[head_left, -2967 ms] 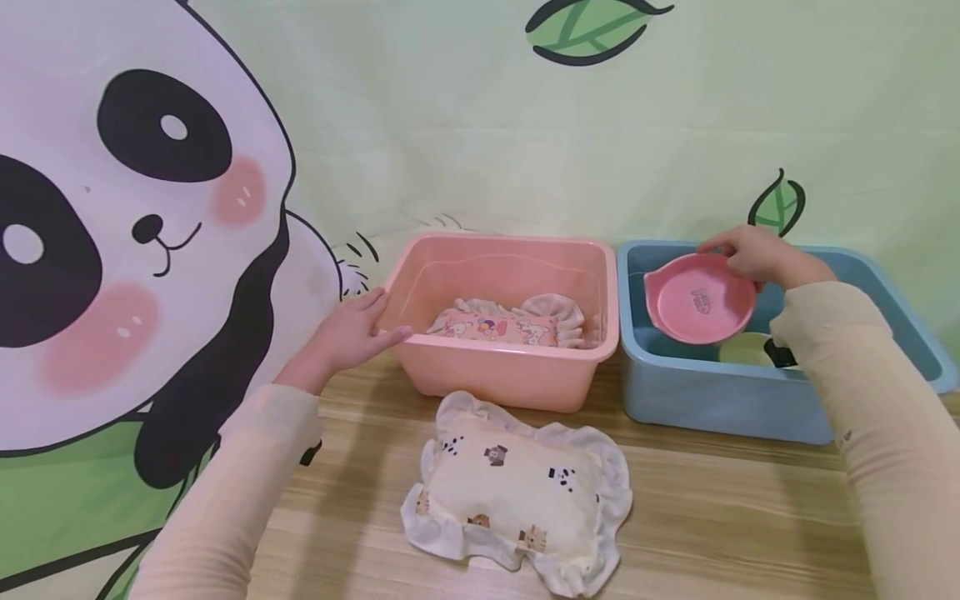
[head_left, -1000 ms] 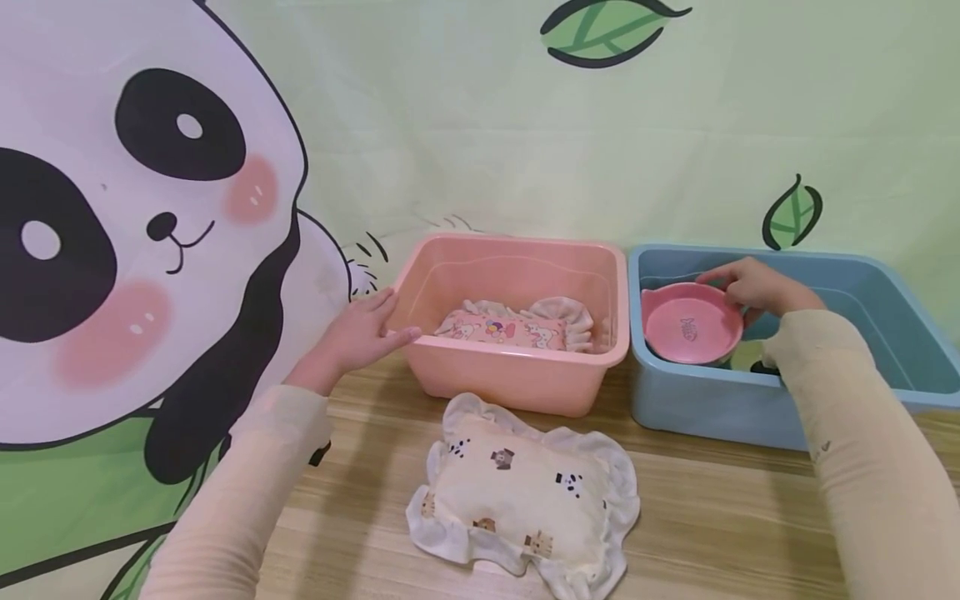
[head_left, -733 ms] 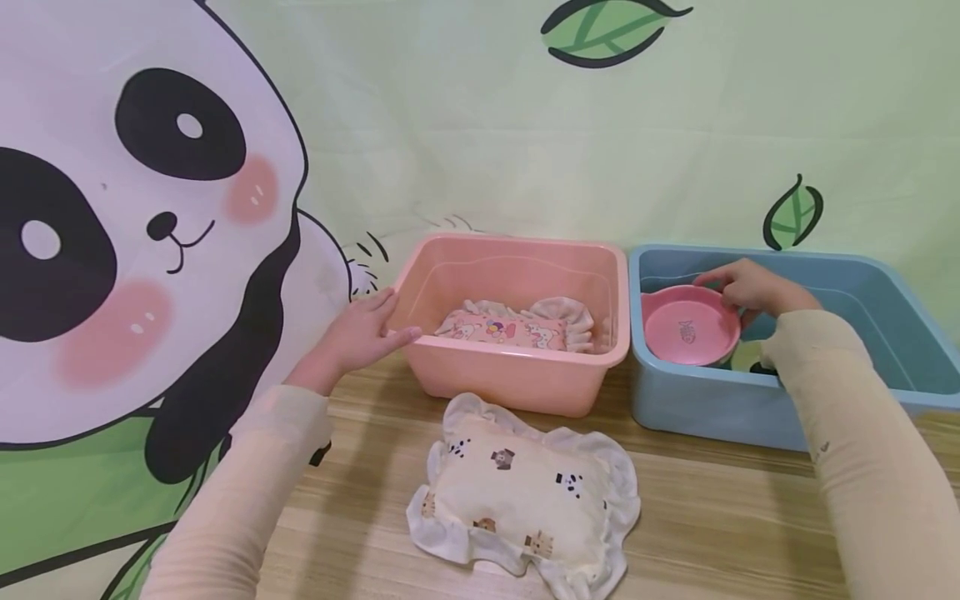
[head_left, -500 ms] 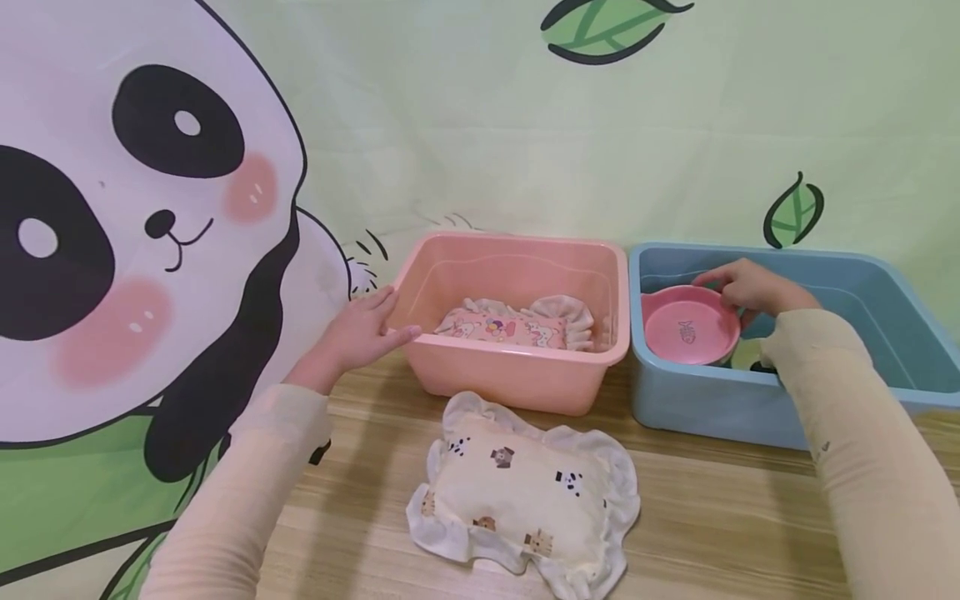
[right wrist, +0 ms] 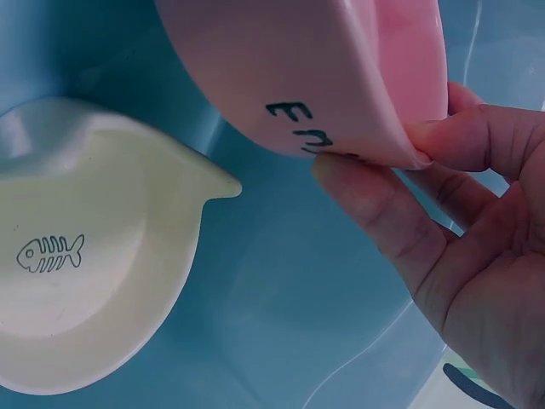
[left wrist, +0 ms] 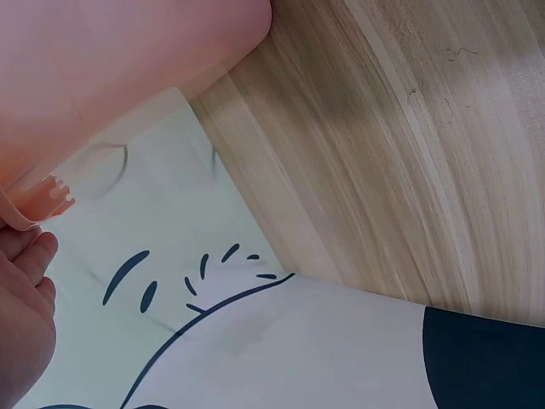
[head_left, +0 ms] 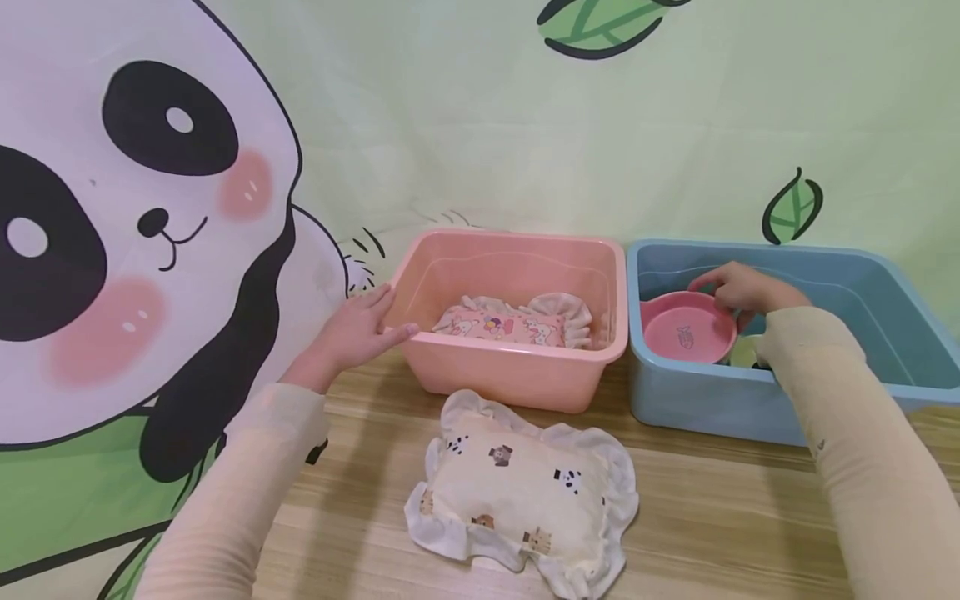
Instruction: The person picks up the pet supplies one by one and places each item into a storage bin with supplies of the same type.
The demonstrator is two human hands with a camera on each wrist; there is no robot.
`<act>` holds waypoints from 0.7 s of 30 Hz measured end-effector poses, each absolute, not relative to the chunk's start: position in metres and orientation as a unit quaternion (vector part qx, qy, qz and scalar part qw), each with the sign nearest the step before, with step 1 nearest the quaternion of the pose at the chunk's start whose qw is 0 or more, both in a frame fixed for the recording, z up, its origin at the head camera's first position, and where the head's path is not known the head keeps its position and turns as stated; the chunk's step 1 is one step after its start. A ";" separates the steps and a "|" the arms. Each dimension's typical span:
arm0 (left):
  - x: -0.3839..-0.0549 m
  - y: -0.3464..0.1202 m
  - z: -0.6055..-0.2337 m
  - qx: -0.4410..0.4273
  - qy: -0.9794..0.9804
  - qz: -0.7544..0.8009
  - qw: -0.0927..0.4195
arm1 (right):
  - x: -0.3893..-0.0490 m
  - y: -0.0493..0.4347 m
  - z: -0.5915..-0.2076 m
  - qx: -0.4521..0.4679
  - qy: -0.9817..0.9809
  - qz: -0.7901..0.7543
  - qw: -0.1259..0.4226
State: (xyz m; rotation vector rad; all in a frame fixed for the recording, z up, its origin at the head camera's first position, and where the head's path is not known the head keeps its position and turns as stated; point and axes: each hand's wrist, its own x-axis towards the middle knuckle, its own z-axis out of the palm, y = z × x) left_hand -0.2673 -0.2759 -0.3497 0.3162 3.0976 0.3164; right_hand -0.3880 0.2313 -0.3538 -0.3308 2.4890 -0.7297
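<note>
In the head view my right hand [head_left: 750,290] is inside the blue tub [head_left: 712,404] and pinches the edge of a pink pet bowl [head_left: 678,332] with a fish-bone print. The right wrist view shows thumb and fingers on its rim, the bowl tilted and dark lettering on its side. Beside it in the tub lies a pale yellow-green bowl [right wrist: 102,298] with a pointed ear and a fish-bone print. My left hand [head_left: 352,332] rests on the left rim of the pink tub [head_left: 502,375], fingers extended; in the left wrist view its fingertips touch that rim.
A small pink ruffled pillow [head_left: 502,327] lies in the pink tub. On the wooden table [head_left: 712,517] in front is a cream ruffled pillow [head_left: 521,492] with animal heads. The tubs stand side by side before a panda-printed backdrop [head_left: 450,125].
Over the last three seconds my right hand has lowered the pink bowl deeper into the blue tub, toward its left end. My left hand has stayed on the pink tub's rim.
</note>
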 end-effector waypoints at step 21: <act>-0.270 -0.277 -0.352 0.096 0.991 0.090 0.011 | -0.386 0.228 -0.355 -0.128 0.917 -0.246 0.288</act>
